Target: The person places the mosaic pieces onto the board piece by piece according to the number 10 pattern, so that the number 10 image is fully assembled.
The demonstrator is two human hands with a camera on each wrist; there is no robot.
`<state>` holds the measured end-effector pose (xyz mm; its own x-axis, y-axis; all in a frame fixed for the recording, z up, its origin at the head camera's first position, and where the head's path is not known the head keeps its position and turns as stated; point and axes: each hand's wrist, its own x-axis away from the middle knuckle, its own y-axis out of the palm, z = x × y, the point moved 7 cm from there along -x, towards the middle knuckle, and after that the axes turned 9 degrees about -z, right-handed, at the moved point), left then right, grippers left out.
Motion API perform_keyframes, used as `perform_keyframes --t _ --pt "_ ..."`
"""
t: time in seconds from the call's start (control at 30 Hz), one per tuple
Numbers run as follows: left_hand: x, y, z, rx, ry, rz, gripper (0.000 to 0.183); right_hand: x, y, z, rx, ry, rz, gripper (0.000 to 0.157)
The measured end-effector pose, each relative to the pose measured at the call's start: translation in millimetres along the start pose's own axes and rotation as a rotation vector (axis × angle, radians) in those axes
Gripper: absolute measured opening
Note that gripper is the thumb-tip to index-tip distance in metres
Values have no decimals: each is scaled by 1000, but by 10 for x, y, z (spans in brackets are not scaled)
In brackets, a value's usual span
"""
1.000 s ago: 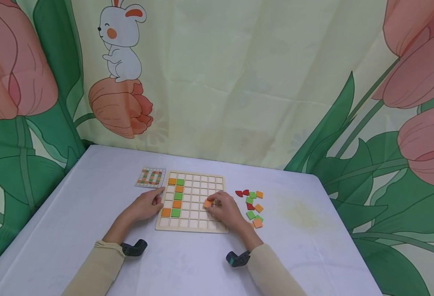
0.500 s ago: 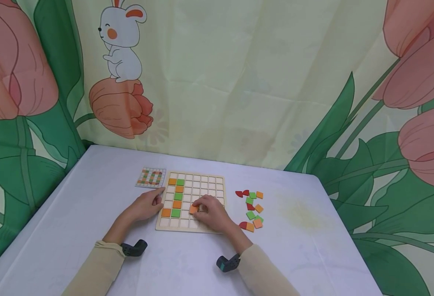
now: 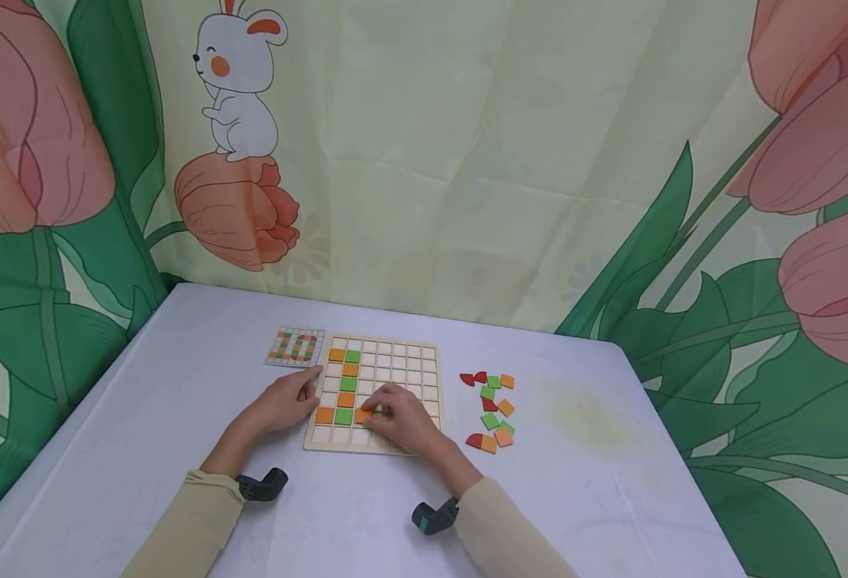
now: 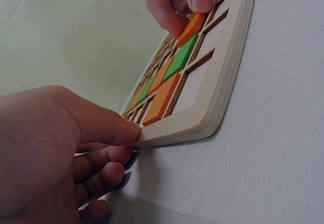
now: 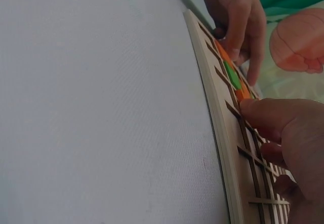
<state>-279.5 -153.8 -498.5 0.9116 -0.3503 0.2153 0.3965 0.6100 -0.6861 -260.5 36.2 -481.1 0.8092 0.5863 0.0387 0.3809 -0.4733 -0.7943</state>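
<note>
A square wooden grid board [image 3: 395, 449] lies on the table, with orange and green square tiles set in its left columns. Between thumb and fingers my right hand [image 3: 404, 419] pinches an orange square tile [image 4: 192, 29]. This tile sits tilted at a cell just right of a green tile [image 4: 181, 59], as the left wrist view shows. My left hand [image 3: 283, 403] rests against the board's left edge. Its thumb touches the rim near the corner, and the other fingers are loosely bent beside the board.
Right of the board lie loose pieces: orange squares [image 3: 507, 381], green squares [image 3: 491, 421] and red quarter-round pieces [image 3: 466, 378]. Behind the left hand is a small pattern card [image 3: 295, 346]. A white cloth covers the table [image 3: 590, 482], and a printed curtain [image 3: 453, 160] hangs behind it.
My right hand has carried the orange tile leftward across the board, from the middle-right cells to beside the lower green tile. My left hand has stayed at the left edge.
</note>
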Motion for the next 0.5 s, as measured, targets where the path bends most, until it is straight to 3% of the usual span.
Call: perform_keyframes --t 0.2,0.5 --pt "-7 -3 4 -3 7 1 63 -13 30 10 -51 11 -12 19" --pt "5 -5 9 -16 5 7 62 24 27 1 -16 26 -21 23"
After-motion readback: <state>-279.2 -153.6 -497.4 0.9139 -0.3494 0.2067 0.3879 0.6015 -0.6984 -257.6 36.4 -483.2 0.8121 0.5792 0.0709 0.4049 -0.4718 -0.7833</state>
